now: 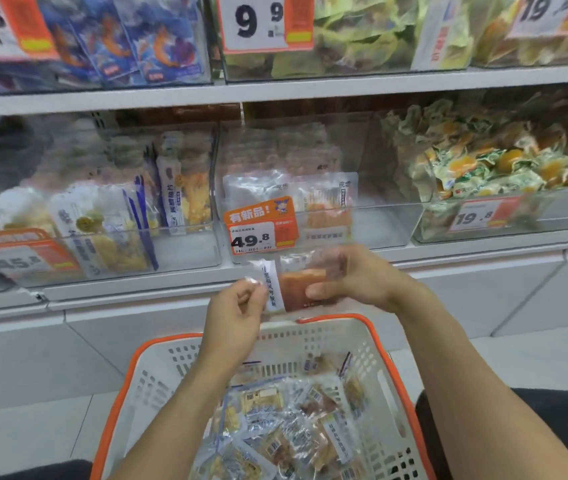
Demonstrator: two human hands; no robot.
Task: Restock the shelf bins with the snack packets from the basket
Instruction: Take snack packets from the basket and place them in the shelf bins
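Both hands (237,306) (348,278) pinch one snack packet (296,289) under tag (258,230) reading 49.8.

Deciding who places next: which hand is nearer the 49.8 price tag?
Right. The right hand sits just below and right of the 49.8 price tag; the left hand is lower, under the tag's left side.

White perforated basket (310,344), orange rim; clear packet (296,285), reddish-brown contents.

White shelving (275,93) across upper frame; orange price tags (263,225) on the fronts; pale tiled floor (43,431) lower left and right.
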